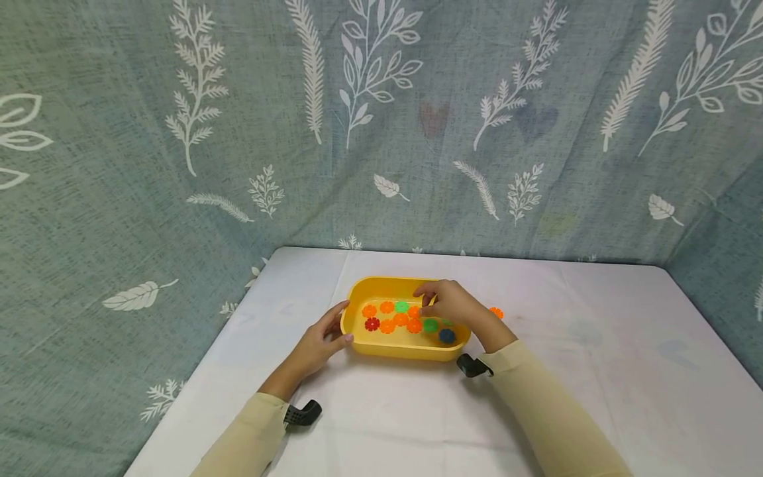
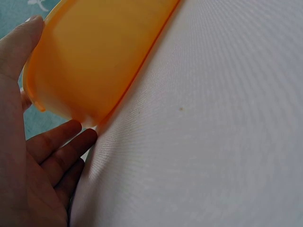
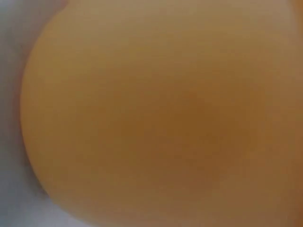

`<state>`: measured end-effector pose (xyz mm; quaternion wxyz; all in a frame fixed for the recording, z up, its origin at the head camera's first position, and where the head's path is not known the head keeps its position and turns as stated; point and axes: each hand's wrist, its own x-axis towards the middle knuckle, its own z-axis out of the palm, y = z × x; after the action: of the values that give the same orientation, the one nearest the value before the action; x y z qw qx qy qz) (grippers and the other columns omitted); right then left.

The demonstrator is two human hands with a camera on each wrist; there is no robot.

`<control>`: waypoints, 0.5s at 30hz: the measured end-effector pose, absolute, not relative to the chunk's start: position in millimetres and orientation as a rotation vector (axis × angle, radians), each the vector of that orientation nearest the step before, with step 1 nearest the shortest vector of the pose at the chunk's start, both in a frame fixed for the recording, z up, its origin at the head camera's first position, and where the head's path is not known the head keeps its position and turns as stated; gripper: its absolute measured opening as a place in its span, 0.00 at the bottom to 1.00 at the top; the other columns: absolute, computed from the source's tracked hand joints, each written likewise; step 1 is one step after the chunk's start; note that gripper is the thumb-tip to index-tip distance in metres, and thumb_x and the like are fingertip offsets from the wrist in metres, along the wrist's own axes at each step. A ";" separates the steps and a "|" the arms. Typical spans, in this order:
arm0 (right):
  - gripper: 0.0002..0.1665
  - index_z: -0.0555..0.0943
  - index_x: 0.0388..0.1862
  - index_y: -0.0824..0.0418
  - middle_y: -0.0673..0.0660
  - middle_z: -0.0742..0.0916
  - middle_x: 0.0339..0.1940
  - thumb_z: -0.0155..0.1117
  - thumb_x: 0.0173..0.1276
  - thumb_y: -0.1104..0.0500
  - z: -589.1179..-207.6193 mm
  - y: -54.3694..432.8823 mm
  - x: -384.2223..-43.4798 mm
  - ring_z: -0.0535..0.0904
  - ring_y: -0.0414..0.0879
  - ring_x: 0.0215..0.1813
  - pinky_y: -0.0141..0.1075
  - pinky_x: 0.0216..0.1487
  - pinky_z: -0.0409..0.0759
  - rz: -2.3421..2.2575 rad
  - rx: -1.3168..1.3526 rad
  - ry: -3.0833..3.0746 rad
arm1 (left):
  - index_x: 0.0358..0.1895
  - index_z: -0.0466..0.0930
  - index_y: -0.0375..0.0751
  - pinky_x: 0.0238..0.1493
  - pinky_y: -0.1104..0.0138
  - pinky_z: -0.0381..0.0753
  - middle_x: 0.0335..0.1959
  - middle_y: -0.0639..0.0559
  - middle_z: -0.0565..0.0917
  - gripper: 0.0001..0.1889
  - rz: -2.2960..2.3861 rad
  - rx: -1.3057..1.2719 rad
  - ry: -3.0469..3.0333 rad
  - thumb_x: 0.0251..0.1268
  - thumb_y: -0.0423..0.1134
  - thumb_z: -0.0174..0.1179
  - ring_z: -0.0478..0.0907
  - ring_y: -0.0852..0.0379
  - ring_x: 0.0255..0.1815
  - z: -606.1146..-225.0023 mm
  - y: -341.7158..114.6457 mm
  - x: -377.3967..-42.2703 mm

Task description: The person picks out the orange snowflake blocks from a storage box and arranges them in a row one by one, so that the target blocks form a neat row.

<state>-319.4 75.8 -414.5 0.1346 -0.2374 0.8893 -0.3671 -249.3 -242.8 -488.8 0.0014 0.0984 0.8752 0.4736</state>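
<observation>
A yellow plastic tray (image 1: 405, 353) with rounded corners sits on the white table. Inside it lie several small flower-shaped discs: orange ones (image 1: 387, 326), a red disc (image 1: 372, 324), green discs (image 1: 430, 325) and a dark blue disc (image 1: 447, 336). My left hand (image 1: 318, 344) holds the tray's left end, thumb at the near side and fingers round the outer wall; the left wrist view shows that thumb against the rim. Over the tray's right half is my right hand (image 1: 453, 305), fingers bent down, a gap between thumb and forefinger, close to an orange disc (image 1: 414, 311).
Another orange disc (image 1: 497, 312) lies on the table (image 1: 596, 371), just right of the tray, partly behind the right wrist. A patterned blue-green cloth (image 1: 381, 165) hangs behind the table. The right wrist view is filled by the blurred tray wall (image 3: 156, 118).
</observation>
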 end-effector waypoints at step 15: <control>0.20 0.83 0.54 0.59 0.49 0.83 0.35 0.71 0.63 0.58 -427.7 56.0 -319.7 0.77 0.44 0.33 0.35 0.36 0.78 -0.894 -0.721 2.638 | 0.74 0.58 0.69 0.68 0.44 0.58 0.65 0.48 0.74 0.38 1.519 0.344 2.724 0.61 0.54 0.66 0.71 0.48 0.64 -489.9 -243.8 -249.7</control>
<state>-319.7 56.0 -427.7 0.1317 -0.2484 0.9089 -0.3081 -249.7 -243.8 -489.9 0.0020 0.1096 0.8682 0.4840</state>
